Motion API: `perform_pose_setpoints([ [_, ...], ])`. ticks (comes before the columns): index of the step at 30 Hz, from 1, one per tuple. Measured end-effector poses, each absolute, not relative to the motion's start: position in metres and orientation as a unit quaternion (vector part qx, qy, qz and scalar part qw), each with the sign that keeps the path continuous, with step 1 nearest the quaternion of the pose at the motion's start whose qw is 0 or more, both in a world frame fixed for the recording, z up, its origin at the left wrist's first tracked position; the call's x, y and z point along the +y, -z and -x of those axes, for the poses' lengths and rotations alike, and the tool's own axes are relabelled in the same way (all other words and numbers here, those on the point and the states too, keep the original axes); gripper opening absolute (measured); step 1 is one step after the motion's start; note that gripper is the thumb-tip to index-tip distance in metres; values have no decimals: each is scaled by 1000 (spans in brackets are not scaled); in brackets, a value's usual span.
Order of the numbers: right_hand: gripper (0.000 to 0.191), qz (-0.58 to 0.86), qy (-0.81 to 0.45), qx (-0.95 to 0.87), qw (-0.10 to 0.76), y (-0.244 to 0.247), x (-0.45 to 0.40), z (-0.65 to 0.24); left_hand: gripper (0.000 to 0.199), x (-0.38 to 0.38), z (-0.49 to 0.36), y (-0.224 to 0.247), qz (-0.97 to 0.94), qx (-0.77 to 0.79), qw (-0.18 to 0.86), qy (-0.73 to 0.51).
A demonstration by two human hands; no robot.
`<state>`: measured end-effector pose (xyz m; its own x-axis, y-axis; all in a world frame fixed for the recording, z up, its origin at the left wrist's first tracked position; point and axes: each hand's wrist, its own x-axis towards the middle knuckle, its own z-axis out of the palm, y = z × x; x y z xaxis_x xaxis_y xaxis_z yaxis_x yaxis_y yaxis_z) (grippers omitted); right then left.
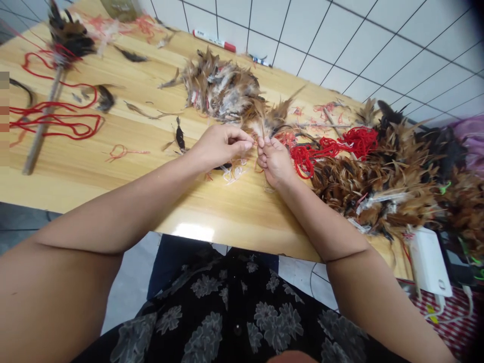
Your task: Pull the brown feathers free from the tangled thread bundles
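My left hand (225,145) is closed in a pinch, thumb against forefinger, over the middle of the table. What it pinches is too small to make out; a trace of pinkish thread shows by the fingertips. Close beside it, my right hand (276,159) is curled shut around the lower end of a small bunch of brown feathers (279,118), which fans upward. Behind both hands lies a larger pile of brown and grey feathers (227,88). Thin white threads (234,174) lie on the table below my left hand.
Red cord (361,142) and a big heap of brown feathers (378,186) cover the right side. At left, a stick (45,118) with dark feathers at its top lies among red cord loops. A marker (214,40) rests by the tiled wall. A white power bank (431,259) sits at the right edge.
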<state>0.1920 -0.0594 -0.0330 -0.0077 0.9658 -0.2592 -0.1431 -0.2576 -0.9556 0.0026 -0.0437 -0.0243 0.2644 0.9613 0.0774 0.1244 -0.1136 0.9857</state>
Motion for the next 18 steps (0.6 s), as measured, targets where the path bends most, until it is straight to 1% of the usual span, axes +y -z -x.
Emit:
perform_pose_setpoints([
  [3, 64, 510, -590, -417, 466, 40, -62, -188, 18, -53, -14, 21, -566, 421, 558, -436],
  [6, 63, 502, -580, -445, 462, 48, -65, -187, 23, -58, -17, 18, -537, 414, 587, -441],
  [11, 61, 498, -562, -478, 456, 60, -65, -186, 25, -55, -18, 26, -495, 413, 618, -450],
  [15, 58, 480, -527, -530, 459, 69, -64, -185, 36, -52, -19, 30, -447, 400, 662, -449],
  [18, 55, 463, -515, -569, 444, 73, -63, -186, 42, -47, -15, 34, -433, 371, 698, -433],
])
